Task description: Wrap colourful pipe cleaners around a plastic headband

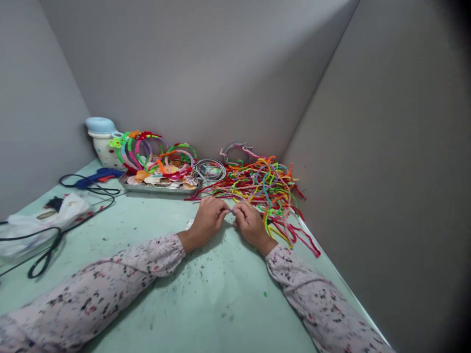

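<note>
Between my two hands is a short bit of purple pipe cleaner (231,211), most of it hidden by the fingers. My left hand (210,218) pinches it from one side, thumb and fingers closed. From the other side my right hand (250,221) grips it, its fingers curled. Both hands are just above the green tabletop (228,294). Just behind and to the right lies a tangled heap of colourful pipe cleaners (270,189). A small white piece (189,224) shows beside my left wrist.
A metal tray (162,189) of shells stands at the back, with pipe-cleaner-wrapped headbands (142,149) on it. Beside it lie coiled grey wire (209,170) and a blue glue gun (97,177). A lidded cup (104,142), black cable (47,260) and plastic bag (44,220) occupy the left. Grey walls enclose the table.
</note>
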`<state>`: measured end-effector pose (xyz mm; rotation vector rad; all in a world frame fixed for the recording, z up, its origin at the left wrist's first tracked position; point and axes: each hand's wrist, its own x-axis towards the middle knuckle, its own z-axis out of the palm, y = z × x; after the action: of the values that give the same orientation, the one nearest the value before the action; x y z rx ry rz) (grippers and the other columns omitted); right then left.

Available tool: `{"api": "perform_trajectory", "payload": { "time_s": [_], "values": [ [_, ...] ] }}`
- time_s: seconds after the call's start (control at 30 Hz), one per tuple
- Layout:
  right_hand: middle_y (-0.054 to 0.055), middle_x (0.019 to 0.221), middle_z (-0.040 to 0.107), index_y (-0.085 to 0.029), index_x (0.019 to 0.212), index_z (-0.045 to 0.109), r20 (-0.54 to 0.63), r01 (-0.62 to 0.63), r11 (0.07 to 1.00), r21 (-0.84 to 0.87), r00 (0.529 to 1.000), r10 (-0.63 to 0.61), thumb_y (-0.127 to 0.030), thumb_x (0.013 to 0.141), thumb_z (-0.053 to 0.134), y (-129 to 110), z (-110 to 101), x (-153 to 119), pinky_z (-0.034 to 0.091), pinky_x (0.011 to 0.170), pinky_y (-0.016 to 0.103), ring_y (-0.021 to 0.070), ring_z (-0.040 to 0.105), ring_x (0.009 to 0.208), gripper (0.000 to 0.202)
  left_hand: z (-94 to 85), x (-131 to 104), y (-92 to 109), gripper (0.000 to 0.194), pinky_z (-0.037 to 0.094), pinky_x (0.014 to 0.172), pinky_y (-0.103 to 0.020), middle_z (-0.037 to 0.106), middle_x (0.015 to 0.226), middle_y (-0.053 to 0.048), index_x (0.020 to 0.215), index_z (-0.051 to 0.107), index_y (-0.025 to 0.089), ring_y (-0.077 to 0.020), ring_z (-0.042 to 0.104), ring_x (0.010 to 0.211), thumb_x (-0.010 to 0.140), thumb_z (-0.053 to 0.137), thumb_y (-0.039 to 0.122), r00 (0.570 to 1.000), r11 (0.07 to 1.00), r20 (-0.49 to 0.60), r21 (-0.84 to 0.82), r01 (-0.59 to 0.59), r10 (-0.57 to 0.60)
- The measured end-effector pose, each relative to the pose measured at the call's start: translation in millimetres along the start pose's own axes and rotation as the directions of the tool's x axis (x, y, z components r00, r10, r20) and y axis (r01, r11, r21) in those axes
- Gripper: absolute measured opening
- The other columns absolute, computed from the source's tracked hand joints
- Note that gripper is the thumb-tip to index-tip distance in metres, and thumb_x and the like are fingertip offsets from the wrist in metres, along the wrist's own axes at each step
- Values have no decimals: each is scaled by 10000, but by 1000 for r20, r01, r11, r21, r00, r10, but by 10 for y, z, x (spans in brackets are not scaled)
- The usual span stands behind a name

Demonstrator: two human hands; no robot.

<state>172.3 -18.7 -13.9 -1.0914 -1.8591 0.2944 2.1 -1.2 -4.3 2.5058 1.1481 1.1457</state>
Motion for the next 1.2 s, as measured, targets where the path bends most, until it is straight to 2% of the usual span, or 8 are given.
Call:
{"api": "perform_trajectory", "payload": {
  "time_s": [0.13, 0.2, 0.3, 0.5, 0.73, 0.93, 1.07, 1.2],
  "values": [
    [36, 829, 572, -198, 821, 581, -28, 11, 1000, 11, 1000, -11, -223, 922, 451, -4, 6, -2, 459, 749, 304, 173, 556, 807, 166, -3, 1, 0, 109, 352, 801, -355, 636, 827, -22, 851, 600, 196, -189, 527, 829, 895, 520, 255, 1000, 1000, -8, -14, 8, -8],
    [53, 911, 584, -197, 906, 596, -70, 3, 999, 33, 998, 0, -234, 915, 477, 3, 10, -6, 468, 765, 311, 177, 566, 846, 125, -7, 3, -2, 110, 357, 800, -354, 636, 833, -23, 851, 598, 193, -188, 527, 830, 894, 518, 255, 999, 1000, -26, -23, 21, -22],
    [74, 1012, 580, -202, 1039, 584, -150, -29, 999, 46, 988, 36, -240, 908, 494, 35, 9, -7, 482, 773, 323, 185, 572, 894, 163, -17, 6, -1, 118, 366, 804, -354, 634, 847, -27, 857, 594, 194, -193, 528, 842, 896, 506, 263, 997, 997, -43, -38, 60, -61],
    [54, 918, 596, -204, 924, 618, -182, 3, 1000, 31, 983, 3, -228, 905, 492, 70, -8, 14, 488, 747, 319, 179, 574, 854, 130, -41, 13, 11, 141, 374, 816, -360, 643, 860, -28, 866, 608, 199, -198, 538, 857, 894, 488, 266, 993, 992, -25, -58, 113, -115],
    [56, 899, 591, -207, 913, 620, -158, 39, 999, 11, 987, -36, -215, 900, 504, 3, -7, 22, 491, 756, 321, 179, 570, 860, 118, -27, 15, 27, 128, 365, 824, -365, 663, 853, -19, 881, 622, 208, -191, 550, 847, 885, 508, 264, 996, 993, -10, -83, 85, -86],
    [82, 1007, 564, -209, 975, 604, -220, 52, 999, 0, 974, -51, -252, 884, 531, -41, -27, -15, 512, 700, 305, 185, 568, 894, 125, 0, 21, -31, 134, 380, 812, -358, 652, 819, -20, 830, 607, 195, -192, 550, 829, 882, 496, 250, 989, 985, -27, -98, 141, -144],
    [34, 799, 585, -200, 866, 615, -105, 61, 997, -44, 992, -66, -281, 887, 525, -11, -17, -39, 483, 674, 295, 162, 562, 730, 122, 12, 37, -88, 138, 408, 809, -340, 653, 847, -27, 853, 605, 187, -185, 554, 837, 879, 495, 266, 972, 964, -85, -168, 205, -221],
    [27, 827, 636, -189, 1126, 560, 5, -33, 999, -6, 999, 33, -302, 884, 539, 25, 24, -38, 471, 645, 267, 141, 581, 659, 268, 13, 40, -86, 139, 415, 795, -329, 650, 841, -24, 861, 608, 187, -180, 553, 828, 873, 494, 266, 968, 957, -95, -200, 209, -232]
  ]
}}
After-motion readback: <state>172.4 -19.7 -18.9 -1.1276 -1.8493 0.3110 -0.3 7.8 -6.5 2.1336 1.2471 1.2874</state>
